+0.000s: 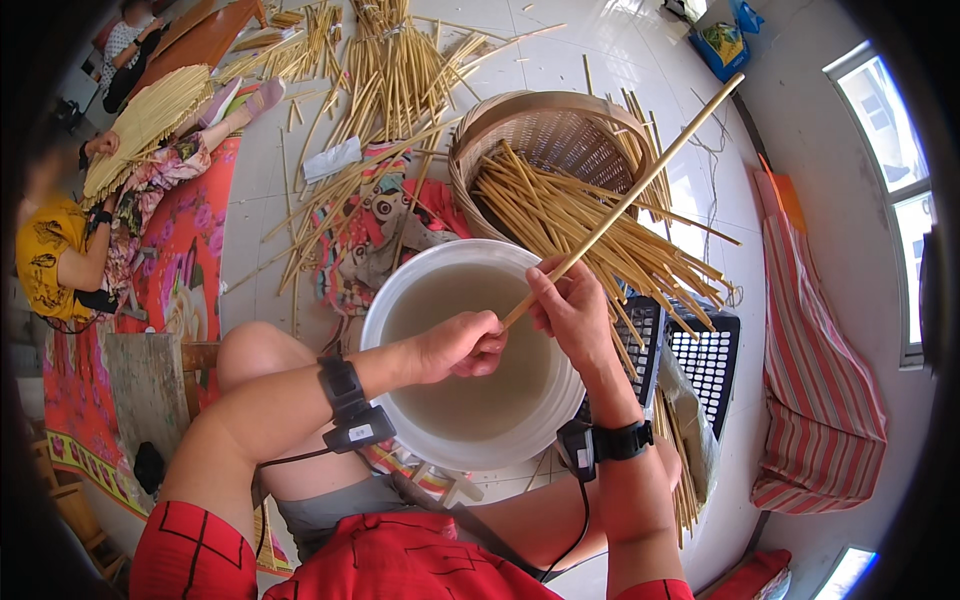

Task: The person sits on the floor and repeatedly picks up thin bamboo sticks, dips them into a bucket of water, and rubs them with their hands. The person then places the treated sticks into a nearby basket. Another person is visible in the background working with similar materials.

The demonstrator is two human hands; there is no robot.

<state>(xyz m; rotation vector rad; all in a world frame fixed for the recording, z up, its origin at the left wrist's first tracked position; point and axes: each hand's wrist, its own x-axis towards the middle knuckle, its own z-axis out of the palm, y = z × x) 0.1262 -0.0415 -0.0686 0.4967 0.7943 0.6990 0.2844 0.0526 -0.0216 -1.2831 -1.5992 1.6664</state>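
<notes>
Over a white plastic bucket [574, 395] of cloudy water [440, 300], I hold one long, straw-coloured stalk [655, 180] slantwise. My left hand [460, 346] is closed around its lower end, thumb on top. Farther up, my right hand [577, 312] pinches the same stalk between thumb and fingers. From there it rises to the upper right, passing in front of a woven basket [550, 115]. That basket lies tipped toward me behind the bucket, with many similar stalks [580, 215] spilling out of it.
Loose bundles of stalks [385, 75] cover the floor behind a patterned cloth [385, 210]. Black plastic crates [708, 365] stand right of the bucket. A striped cloth [810, 400] hangs along the right wall. At left, another person [75, 245] holds a round woven piece [145, 125].
</notes>
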